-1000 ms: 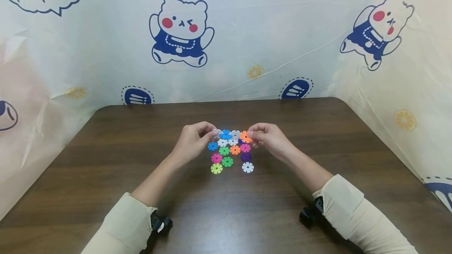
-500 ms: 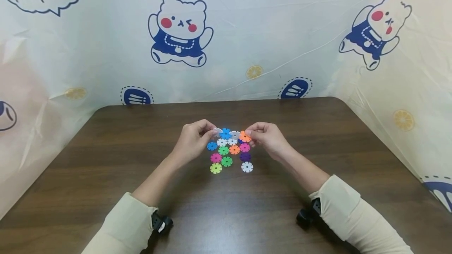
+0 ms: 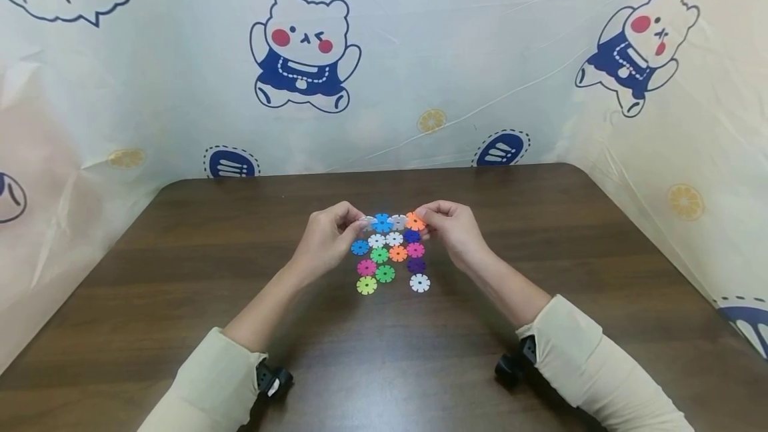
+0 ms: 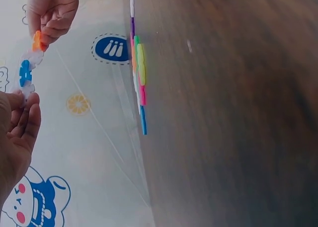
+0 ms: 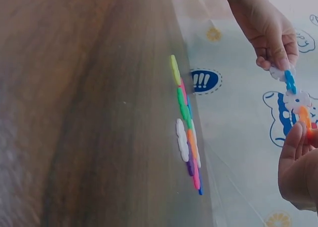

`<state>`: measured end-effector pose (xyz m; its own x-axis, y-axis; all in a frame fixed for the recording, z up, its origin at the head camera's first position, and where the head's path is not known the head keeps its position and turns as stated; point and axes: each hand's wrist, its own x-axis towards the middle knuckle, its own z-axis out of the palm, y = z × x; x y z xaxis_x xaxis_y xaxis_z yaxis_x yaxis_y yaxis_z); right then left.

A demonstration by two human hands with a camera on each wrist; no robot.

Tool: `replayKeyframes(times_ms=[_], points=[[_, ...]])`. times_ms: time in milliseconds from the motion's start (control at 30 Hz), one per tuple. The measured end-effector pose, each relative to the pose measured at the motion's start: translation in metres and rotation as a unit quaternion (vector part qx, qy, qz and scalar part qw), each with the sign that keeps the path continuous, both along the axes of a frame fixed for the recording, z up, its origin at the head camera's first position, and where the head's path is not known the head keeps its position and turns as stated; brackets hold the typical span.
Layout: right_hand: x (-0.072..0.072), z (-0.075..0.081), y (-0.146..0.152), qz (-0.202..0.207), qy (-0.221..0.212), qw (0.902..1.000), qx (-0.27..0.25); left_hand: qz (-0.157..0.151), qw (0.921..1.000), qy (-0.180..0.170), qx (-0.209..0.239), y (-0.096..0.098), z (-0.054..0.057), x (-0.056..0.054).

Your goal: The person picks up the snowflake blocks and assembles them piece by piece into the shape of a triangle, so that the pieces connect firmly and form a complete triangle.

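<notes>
A short chain of interlocked notched plastic discs, with a blue disc (image 3: 382, 222) and a pale disc (image 3: 398, 222) in its middle, is held up between both hands. My left hand (image 3: 326, 237) pinches the pale end disc (image 4: 29, 89) between thumb and fingers. At the other end, my right hand (image 3: 454, 231) grips the orange disc (image 3: 415, 221). In both wrist views the chain hangs in the air, apart from the table. Loose discs lie flat below it, among them a green disc (image 3: 385, 273), a yellow-green disc (image 3: 367, 285) and a white disc (image 3: 420, 283).
The brown wooden table (image 3: 384, 365) spreads around the discs. Behind it hangs a pale curtain (image 3: 390, 52) with cartoon bears. Several other loose discs, such as a light blue disc (image 3: 360, 247) and a purple disc (image 3: 417, 265), lie in the cluster near the hands.
The chain's right end has risen slightly, so the dark blue disc beneath it shows more fully. My right forearm has shifted a little to the left. The loose discs have not moved.
</notes>
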<state>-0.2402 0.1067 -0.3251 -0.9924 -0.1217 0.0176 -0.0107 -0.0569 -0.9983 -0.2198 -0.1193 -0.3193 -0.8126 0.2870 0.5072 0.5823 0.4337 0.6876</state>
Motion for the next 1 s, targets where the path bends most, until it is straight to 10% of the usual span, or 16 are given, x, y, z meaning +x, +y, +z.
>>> replayKeyframes(times_ms=[367, 1000], points=[[0.000, 0.000, 0.005, 0.075, -0.006, 0.9955, -0.059, 0.022, 0.9992, 0.033, 0.001, 0.001, -0.002, -0.003], [-0.001, 0.002, -0.004, 0.001, 0.035, 0.9993, -0.011, 0.041, 0.9953, 0.088, 0.001, 0.013, -0.007, -0.003]])
